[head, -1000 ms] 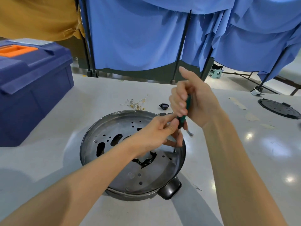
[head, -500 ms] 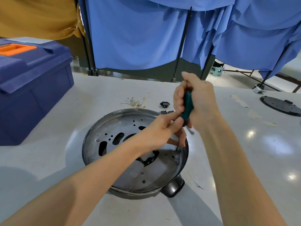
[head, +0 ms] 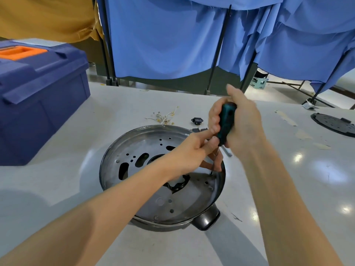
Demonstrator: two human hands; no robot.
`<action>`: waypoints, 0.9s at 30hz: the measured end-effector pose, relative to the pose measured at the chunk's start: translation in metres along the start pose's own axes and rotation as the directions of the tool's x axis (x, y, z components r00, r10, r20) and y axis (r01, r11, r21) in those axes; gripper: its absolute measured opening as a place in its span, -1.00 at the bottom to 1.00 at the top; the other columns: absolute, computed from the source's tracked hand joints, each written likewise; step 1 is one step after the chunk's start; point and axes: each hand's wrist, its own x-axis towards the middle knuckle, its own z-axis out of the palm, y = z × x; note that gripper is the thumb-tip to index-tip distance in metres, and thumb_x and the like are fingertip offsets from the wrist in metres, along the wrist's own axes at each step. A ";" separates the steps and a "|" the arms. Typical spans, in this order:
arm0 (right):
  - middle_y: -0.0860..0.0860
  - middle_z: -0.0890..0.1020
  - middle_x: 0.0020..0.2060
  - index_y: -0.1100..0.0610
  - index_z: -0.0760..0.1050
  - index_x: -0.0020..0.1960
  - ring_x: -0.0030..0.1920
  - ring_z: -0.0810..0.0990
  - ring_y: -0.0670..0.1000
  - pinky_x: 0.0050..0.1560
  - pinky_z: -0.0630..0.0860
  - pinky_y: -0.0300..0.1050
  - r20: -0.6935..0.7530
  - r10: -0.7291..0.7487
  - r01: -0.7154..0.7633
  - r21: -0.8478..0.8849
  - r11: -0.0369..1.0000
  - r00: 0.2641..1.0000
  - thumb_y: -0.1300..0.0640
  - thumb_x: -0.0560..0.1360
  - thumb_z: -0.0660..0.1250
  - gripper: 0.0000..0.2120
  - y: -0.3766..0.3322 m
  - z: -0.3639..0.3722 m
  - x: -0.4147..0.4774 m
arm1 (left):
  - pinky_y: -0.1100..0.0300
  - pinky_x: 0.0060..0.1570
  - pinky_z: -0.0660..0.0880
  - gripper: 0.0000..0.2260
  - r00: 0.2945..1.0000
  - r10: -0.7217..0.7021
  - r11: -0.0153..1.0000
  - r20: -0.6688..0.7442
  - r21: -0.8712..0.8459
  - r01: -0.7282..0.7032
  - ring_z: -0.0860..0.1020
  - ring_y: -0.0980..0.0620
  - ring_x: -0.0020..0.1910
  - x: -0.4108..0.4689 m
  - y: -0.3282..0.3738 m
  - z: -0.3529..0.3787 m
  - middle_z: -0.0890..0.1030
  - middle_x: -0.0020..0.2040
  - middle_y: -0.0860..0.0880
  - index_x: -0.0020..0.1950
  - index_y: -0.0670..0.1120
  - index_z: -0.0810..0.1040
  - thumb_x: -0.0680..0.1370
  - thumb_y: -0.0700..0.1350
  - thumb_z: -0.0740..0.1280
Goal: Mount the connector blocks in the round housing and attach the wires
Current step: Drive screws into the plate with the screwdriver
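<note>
Lower centre, the round housing (head: 192, 200) sits on the table. The left hand (head: 192, 152) pinches the screwdriver (head: 226, 121) shaft low, likely guiding the tip near the right wall, while the right hand (head: 244, 123) wraps the handle to turn it. Beyond, a connector block (head: 196, 120) and wires (head: 165, 117) lie unmounted.

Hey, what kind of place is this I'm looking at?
Probably a workshop or makeshift assembly station: a blue toolbox on a pale worktable, blue cloth screens behind, and the right hand gripping a screwdriver over a round metal housing.
</note>
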 end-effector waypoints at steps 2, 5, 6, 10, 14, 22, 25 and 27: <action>0.07 0.33 -0.64 0.17 0.31 -0.57 -0.65 0.26 0.04 -0.56 0.28 -0.23 0.237 0.122 -0.116 -0.042 0.992 0.964 -0.01 0.63 0.14 -0.39 -0.013 -0.013 0.006 | 0.10 -0.05 0.59 -0.76 1.000 -0.013 1.000 0.020 0.016 0.013 0.57 -0.02 -0.24 0.000 0.000 0.000 0.52 -0.28 -0.21 0.01 -0.07 0.47 0.69 -0.08 0.03; 0.00 0.21 -0.71 0.13 0.24 -0.60 -0.70 0.13 -0.05 -0.63 0.12 -0.32 0.241 0.043 -0.026 -0.071 0.997 0.970 0.04 0.66 0.13 -0.36 -0.011 -0.009 0.007 | 0.10 0.05 0.56 -0.72 1.000 -0.020 0.998 0.020 0.058 0.019 0.60 -0.07 -0.18 -0.002 -0.003 -0.001 0.57 -0.22 -0.33 0.12 -0.17 0.48 0.70 -0.08 0.02; -0.01 0.21 -0.70 0.13 0.24 -0.59 -0.69 0.12 -0.06 -0.62 0.09 -0.33 0.160 -0.013 0.023 -0.060 0.998 0.987 0.04 0.67 0.12 -0.36 -0.007 -0.004 0.006 | 0.13 0.03 0.57 -0.73 1.000 -0.019 0.999 0.013 0.040 0.018 0.61 -0.06 -0.17 -0.002 -0.003 -0.001 0.59 -0.19 -0.33 0.19 -0.18 0.46 0.70 -0.08 0.04; -0.01 0.30 -0.67 0.08 0.27 -0.61 -0.65 0.25 0.00 -0.55 0.21 -0.25 -0.292 -0.396 0.324 -0.265 0.908 0.871 -0.01 0.70 0.02 -0.32 0.014 0.015 -0.003 | 0.14 -0.06 0.61 -0.77 1.000 0.008 0.997 0.016 -0.074 -0.007 0.60 -0.20 -0.15 -0.003 0.000 0.001 0.57 -0.12 -0.36 0.30 -0.09 0.43 0.67 -0.12 0.13; 0.01 0.39 -0.63 0.05 0.35 -0.59 -0.62 0.32 0.01 -0.51 0.28 -0.21 -0.227 -0.373 0.322 -0.233 0.918 0.900 0.01 0.67 0.09 -0.36 0.014 0.013 -0.009 | 0.10 -0.05 0.62 -0.78 1.000 0.027 0.999 0.006 -0.024 -0.027 0.58 -0.15 -0.17 -0.003 0.001 0.002 0.52 -0.17 -0.41 0.26 -0.13 0.44 0.68 -0.14 0.08; 0.00 0.19 -0.72 0.13 0.23 -0.60 -0.71 0.11 -0.05 -0.62 0.08 -0.34 0.218 -0.009 0.024 -0.067 0.997 0.976 0.00 0.67 0.13 -0.34 -0.011 -0.004 0.007 | 0.10 0.06 0.57 -0.74 1.000 0.008 1.000 0.008 0.030 -0.008 0.61 -0.12 -0.16 -0.004 0.002 0.001 0.59 -0.19 -0.34 0.31 -0.15 0.40 0.69 -0.11 0.05; -0.01 0.26 -0.70 0.09 0.27 -0.62 -0.69 0.20 -0.03 -0.57 0.16 -0.29 -0.139 -0.316 0.283 -0.213 0.935 0.939 0.01 0.70 0.07 -0.32 0.006 0.012 0.001 | 0.04 0.08 0.58 -0.72 0.999 0.042 0.999 -0.002 -0.026 -0.042 0.58 -0.10 -0.17 -0.005 0.000 0.002 0.56 -0.18 -0.34 0.38 -0.08 0.37 0.67 -0.16 0.13; -0.02 0.31 -0.70 0.04 0.28 -0.64 -0.67 0.26 -0.02 -0.53 0.22 -0.27 -0.226 -0.435 0.358 -0.313 0.880 0.872 0.00 0.70 0.05 -0.30 0.013 0.019 -0.004 | -0.01 0.05 0.60 -0.78 0.999 0.053 0.998 -0.006 -0.024 -0.053 0.55 -0.11 -0.18 -0.005 0.000 0.001 0.52 -0.17 -0.41 0.30 -0.08 0.44 0.66 -0.17 0.15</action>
